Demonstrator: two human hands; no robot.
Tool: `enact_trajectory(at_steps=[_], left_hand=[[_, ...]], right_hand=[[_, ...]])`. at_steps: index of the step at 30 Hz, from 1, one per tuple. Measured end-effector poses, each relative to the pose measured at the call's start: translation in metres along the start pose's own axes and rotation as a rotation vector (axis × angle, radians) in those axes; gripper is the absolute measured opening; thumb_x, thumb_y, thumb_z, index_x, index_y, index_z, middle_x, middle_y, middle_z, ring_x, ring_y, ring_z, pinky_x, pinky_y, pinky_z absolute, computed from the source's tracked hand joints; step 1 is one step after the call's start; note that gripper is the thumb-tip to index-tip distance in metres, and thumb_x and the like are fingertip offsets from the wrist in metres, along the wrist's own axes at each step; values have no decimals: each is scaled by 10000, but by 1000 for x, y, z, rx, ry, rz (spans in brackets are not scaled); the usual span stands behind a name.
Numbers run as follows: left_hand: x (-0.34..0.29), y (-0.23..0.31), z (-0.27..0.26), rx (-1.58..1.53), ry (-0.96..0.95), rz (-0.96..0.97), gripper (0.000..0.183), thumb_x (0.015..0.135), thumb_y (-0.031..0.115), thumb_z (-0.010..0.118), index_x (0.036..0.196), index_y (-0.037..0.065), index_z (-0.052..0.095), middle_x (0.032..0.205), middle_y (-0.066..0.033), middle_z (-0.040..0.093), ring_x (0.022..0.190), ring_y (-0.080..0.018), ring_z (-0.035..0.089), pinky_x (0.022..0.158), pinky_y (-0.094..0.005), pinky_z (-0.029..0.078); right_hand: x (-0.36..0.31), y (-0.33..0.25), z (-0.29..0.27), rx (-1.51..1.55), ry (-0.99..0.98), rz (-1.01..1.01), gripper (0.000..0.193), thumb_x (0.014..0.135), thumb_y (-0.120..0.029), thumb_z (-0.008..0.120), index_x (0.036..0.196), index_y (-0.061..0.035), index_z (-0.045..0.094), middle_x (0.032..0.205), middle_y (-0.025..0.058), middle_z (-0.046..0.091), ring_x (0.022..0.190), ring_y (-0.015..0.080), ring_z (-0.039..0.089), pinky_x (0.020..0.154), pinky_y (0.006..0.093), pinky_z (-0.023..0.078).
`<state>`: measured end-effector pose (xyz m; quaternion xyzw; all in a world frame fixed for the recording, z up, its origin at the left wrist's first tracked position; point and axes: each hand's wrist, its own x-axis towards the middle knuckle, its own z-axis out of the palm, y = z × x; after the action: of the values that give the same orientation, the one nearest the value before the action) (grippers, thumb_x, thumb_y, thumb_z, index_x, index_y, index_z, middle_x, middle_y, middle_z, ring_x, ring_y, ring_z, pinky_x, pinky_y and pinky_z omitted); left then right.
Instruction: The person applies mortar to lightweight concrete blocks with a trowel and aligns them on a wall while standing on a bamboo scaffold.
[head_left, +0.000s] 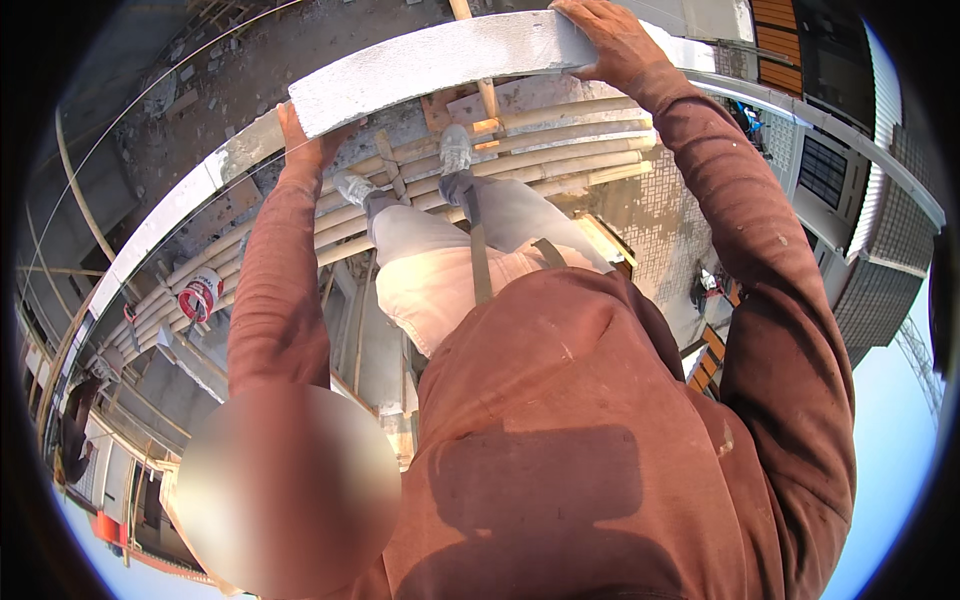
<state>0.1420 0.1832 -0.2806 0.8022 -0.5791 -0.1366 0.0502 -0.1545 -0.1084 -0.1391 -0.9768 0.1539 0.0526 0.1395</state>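
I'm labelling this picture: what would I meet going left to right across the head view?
Red-and-white bucket, left hand, middle of the white block, right hand, dark window.

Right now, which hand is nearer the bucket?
Left. The left hand, at the block's left end, appears above-right of the bucket; the right hand, at the other end, is farther off.

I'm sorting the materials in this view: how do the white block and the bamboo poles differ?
The white block is flat-faced; the bamboo poles are tan and rounded. The block is one piece; the poles run several abreast. The left hand and right hand grasp the block; neither touches the poles. Both are long.
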Motion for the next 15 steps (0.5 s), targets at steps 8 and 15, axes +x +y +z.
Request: enact_trajectory(at_steps=[8, 15], left_hand=[[1, -8, 7, -36, 10, 21, 583, 694, 436, 793, 1182, 164, 628, 1167, -37, 640, 1129, -265, 544, 999, -472, 315], [0, -17, 17, -66, -5, 15, 585, 715, 509, 747, 1212, 225, 623, 1214, -54, 620, 1147, -293, 541, 963, -625, 322]], right_hand=[[-1, 0, 2, 14, -6, 16, 824, 565, -206, 852, 1275, -58, 462, 1204, 152, 538, 1151, 330, 497, 998, 408, 383], [0, -5, -1, 24, -22, 44, 825, 569, -185, 854, 1282, -65, 457, 1208, 155, 538, 1153, 332, 496, 1001, 409, 383]])
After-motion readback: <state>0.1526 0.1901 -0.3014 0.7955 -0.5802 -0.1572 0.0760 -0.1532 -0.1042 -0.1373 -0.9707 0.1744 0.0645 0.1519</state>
